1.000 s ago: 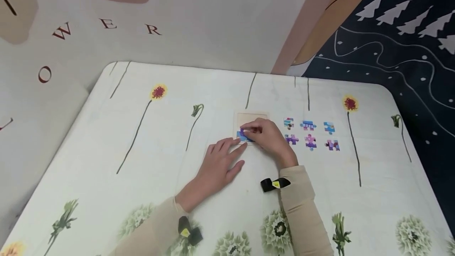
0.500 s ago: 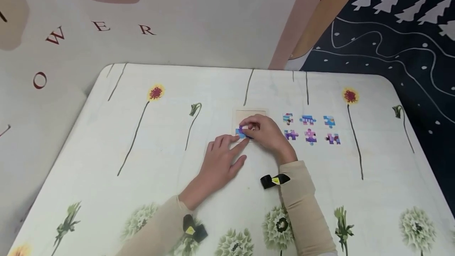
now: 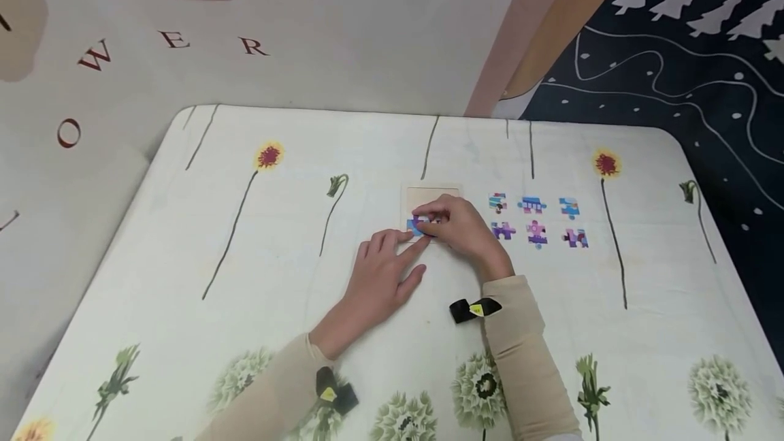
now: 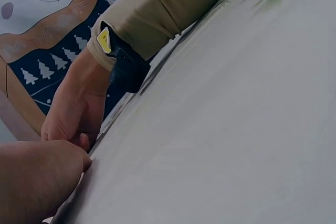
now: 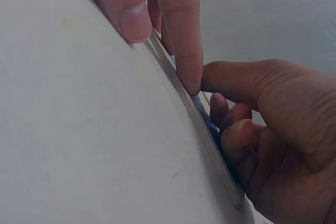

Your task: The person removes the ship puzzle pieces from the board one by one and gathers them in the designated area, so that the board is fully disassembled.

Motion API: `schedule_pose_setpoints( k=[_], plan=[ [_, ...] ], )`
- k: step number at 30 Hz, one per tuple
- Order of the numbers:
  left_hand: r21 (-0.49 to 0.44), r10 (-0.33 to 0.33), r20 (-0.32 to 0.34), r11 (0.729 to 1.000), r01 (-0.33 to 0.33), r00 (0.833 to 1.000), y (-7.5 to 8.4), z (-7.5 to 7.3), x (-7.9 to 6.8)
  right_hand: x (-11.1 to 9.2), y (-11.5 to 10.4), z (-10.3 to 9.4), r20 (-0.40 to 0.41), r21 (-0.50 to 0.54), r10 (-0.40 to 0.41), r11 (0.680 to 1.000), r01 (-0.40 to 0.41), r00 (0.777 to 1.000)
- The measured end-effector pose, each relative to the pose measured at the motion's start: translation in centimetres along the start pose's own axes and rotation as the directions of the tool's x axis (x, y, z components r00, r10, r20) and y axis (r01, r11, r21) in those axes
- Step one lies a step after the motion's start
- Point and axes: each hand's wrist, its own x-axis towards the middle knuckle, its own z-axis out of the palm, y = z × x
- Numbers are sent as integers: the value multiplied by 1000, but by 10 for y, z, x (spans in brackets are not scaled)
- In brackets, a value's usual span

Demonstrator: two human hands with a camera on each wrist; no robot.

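A shallow wooden puzzle tray lies on the table, with blue and purple jigsaw pieces along its near side. My right hand bends over the tray, thumb and forefinger pinching a purple jigsaw piece that the fingers partly cover. Fingers spread and mostly straight, my left hand rests at the tray's near edge. From the right wrist view, left fingertips touch the tray's rim, close to the right hand. The left wrist view hides the pieces behind the hands.
Several loose jigsaw pieces lie in two rows right of the tray. The white tablecloth is printed with flowers. A patterned wall stands behind the table.
The head view has shifted slightly. Both hands stay at the tray; my right fingers have lowered a little over the purple jigsaw piece. The loose pieces lie as before.
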Motion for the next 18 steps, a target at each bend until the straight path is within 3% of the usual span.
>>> schedule_pose_setpoints(
  k=[11, 18],
  plan=[
    [-16, 5, -20, 1000, -5, 1000, 1, -1, 0, 2, -2, 2, 9, -68, -19, 998, 19, 1000],
    [-21, 11, -24, 1000, -12, 1000, 0, 0, 1, 0, -2, 2, -7, -44, -20, 999, 19, 1000]
  ],
)
